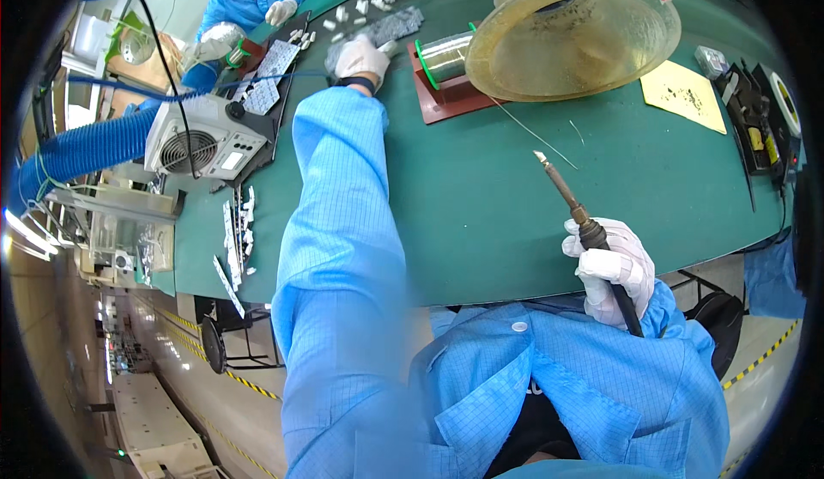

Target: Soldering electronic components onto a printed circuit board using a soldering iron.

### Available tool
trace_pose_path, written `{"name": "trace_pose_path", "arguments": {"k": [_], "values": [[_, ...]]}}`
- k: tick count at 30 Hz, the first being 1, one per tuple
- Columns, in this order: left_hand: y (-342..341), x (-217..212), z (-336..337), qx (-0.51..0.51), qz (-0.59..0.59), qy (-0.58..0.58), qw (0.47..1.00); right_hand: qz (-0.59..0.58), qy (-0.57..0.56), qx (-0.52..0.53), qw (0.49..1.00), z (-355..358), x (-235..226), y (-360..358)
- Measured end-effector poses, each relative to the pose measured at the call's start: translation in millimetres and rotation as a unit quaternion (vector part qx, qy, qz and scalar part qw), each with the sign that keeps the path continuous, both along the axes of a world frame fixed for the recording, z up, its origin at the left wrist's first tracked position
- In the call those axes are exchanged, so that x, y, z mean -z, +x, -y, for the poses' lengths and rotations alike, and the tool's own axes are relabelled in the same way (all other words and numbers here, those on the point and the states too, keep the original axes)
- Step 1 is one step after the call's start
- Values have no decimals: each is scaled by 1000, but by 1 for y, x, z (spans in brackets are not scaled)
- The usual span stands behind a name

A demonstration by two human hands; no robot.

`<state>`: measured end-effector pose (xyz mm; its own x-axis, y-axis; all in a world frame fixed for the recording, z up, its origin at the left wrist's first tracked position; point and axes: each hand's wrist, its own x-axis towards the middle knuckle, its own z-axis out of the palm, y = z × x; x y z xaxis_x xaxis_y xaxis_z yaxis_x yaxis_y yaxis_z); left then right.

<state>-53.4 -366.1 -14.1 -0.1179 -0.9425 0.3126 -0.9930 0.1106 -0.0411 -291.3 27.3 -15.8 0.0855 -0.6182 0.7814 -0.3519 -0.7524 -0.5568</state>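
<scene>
My right hand (611, 266), in a white glove, is closed around the dark handle of a soldering iron (562, 183). Its tip points up and left over the green table (481, 213). My left hand (360, 58), also gloved, reaches to the far side of the table, at a crumpled grey plastic bag (390, 28). Its fingers look curled, and anything inside them is hidden. Several small white parts (378, 0) lie around the bag. Right of that hand, a solder wire spool (446, 58) with green rims sits on a red-brown stand (451, 106); its wire (532, 131) trails toward the iron.
A large translucent fume hood (575, 41) overhangs the spool. Yellow paper with dark specks (684, 97) and a black iron holder (755, 127) are at right. White strips (236, 239) and a boxy fan unit (206, 140) stand left. A co-worker (253, 3) sits across the table.
</scene>
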Motion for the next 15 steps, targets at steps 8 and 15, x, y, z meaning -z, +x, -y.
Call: {"name": "trace_pose_path", "arguments": {"k": [8,15], "values": [[36,-34,-115,195,-168,-29,966,91,5,11,996,-1,12,10],[239,-70,-257,-215,-158,-130,955,90,29,-20,995,0,15,16]]}}
